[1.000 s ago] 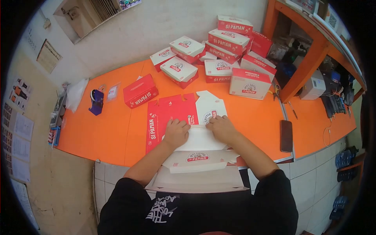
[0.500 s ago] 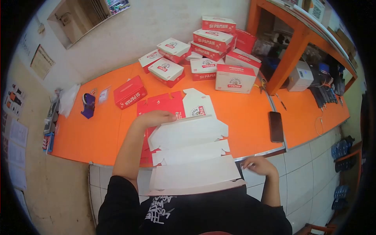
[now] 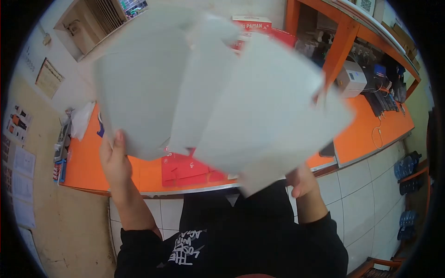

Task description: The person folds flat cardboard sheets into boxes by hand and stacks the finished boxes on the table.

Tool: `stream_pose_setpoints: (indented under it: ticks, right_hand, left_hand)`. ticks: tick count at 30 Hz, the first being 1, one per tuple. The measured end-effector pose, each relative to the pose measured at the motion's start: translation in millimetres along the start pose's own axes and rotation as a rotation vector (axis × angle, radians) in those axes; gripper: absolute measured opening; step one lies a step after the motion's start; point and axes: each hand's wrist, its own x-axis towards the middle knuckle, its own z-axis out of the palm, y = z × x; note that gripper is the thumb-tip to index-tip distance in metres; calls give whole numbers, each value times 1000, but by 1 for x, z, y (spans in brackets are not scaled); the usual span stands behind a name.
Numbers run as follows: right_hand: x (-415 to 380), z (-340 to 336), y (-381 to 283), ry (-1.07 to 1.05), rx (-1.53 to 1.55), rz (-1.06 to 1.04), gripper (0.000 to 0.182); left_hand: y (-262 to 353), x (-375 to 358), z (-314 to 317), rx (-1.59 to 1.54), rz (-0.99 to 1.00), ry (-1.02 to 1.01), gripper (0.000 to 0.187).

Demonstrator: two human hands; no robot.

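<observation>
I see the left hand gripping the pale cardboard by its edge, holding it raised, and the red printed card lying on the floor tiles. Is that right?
Not quite: the card's place is wrong. The head view shows the red printed card lying on the orange table. The left hand does grip the raised pale cardboard by its edge.

The bare left hand (image 3: 116, 160) was raised with its thumb upright; the bare right hand (image 3: 302, 181) was curled, partly hidden. Both forearms, emerging from short black sleeves, reached forward, well apart.
</observation>
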Motion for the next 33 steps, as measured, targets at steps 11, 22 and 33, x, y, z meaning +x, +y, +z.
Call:
stream_pose_setpoints:
  ticks: [11,22,33]
  right_hand:
    - [11,-38,74,432,-361,274,23]
    - [2,-38,81,363,-189,198,27]
    - [-15,-57,106,143,-688,176,34]
  left_hand:
    - [-48,-45,-3,-157,-16,-141,74]
    - [8,26,17,-100,-150,-512,57]
    - [20,7,22,10,-205,-567,41]
